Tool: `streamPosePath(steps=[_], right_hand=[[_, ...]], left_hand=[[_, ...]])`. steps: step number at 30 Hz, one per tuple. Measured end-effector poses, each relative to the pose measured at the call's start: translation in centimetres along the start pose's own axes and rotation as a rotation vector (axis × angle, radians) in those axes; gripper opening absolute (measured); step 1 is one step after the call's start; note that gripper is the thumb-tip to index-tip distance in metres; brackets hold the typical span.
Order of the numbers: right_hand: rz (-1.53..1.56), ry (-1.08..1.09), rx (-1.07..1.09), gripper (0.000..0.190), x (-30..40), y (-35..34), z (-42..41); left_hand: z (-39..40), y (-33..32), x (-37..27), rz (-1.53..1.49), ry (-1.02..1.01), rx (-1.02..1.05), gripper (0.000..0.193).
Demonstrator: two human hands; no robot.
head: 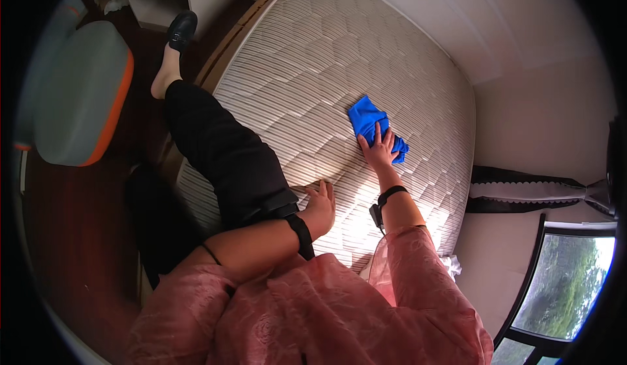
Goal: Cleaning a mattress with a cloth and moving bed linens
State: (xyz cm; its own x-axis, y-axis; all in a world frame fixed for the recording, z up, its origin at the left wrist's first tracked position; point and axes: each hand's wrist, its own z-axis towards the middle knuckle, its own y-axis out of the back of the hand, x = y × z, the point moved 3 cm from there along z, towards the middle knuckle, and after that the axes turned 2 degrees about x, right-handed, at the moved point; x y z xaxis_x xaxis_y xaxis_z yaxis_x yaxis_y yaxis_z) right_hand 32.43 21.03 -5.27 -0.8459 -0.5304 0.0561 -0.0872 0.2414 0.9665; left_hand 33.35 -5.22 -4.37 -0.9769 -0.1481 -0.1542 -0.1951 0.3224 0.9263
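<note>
A blue cloth (366, 113) lies partly bunched on a quilted, striped mattress (333, 61). My right hand (380, 152) holds it down against the mattress, its fingers spread over the bunched part. My left hand (321, 213) is empty and rests on the mattress beside my bent leg (235, 144), with the fingers slightly apart. Each forearm wears a black band near the wrist, and a small dark device hangs at the right one. Bright sunlight falls across the mattress between and below the hands.
A wooden bed frame edge (230, 34) runs along the mattress's left side. Beyond it are a grey chair (83, 95) with orange trim, a dark floor (73, 228) and a white cabinet (156, 2). Walls border the right side, with a tied curtain (529, 190) and a window (563, 281).
</note>
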Motion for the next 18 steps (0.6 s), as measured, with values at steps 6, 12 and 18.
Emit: streamPosePath(steps=[6,12,18], right_hand=[[0.009,-0.128,0.043,0.096,1.2,1.2,1.9],[-0.008,0.135,-0.003,0.087,1.8,-2.3,-8.8],[-0.015,0.335,-0.076,0.089,2.0,-4.5,-16.2]], left_hand=[[-2.6,2.1,1.6,0.101,0.076,0.024,0.049],[-4.6,5.4,7.2,0.106,0.11,0.264,0.051],[-6.1,5.3,14.3,0.122,0.175,0.375,0.071]])
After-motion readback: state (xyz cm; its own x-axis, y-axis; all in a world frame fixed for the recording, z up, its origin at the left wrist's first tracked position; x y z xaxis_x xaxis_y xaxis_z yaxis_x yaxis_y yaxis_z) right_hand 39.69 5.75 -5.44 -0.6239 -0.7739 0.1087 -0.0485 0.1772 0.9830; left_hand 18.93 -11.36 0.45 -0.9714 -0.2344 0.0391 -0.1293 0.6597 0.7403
